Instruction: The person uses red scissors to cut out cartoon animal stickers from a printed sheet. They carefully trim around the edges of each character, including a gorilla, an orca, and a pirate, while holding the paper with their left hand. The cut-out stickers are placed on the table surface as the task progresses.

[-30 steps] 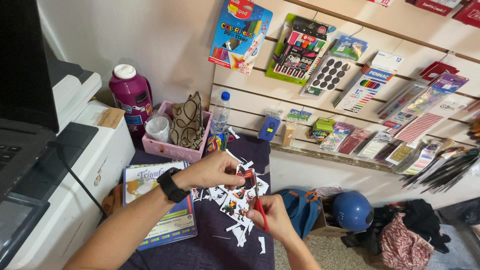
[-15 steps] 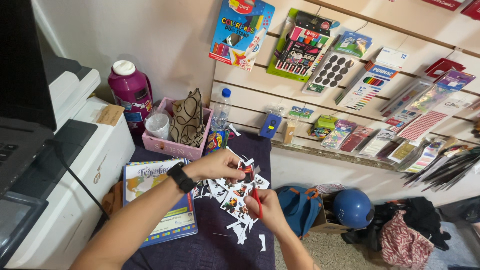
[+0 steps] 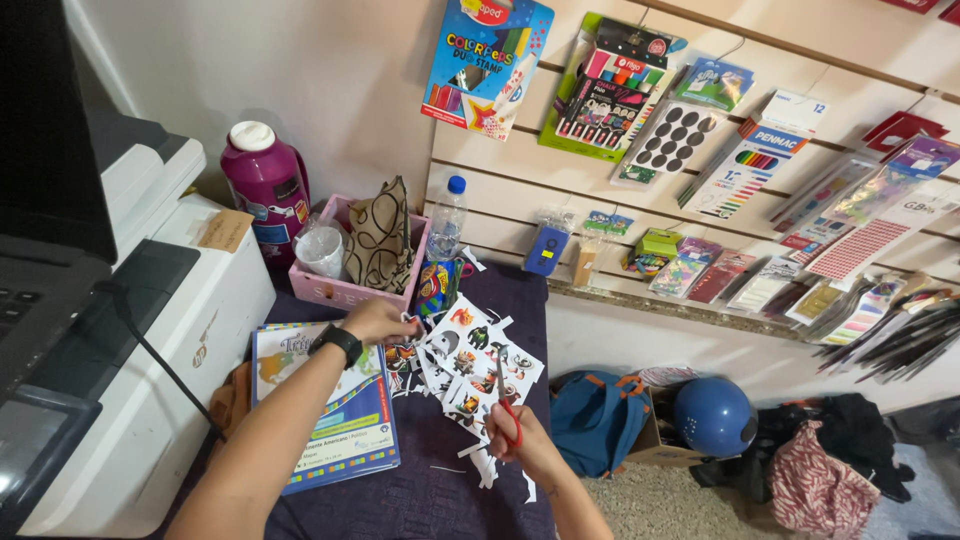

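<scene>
The left hand (image 3: 375, 320) pinches a sheet of pictures (image 3: 475, 365) at its nine o'clock edge; the right hand (image 3: 520, 440) grips red scissors (image 3: 510, 420) at six o'clock, over a purple-clothed worktop (image 3: 440, 490) beside a stationery wall (image 3: 620, 200).

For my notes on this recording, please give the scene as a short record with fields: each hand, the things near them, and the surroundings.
left hand: left hand holds the printed sheet of small pictures at its edge
right hand: right hand grips red-handled scissors, cutting at the sheet
surface: dark purple cloth with paper scraps
nearby: colourful book, pink basket, magenta flask
floor: blue helmet
</scene>
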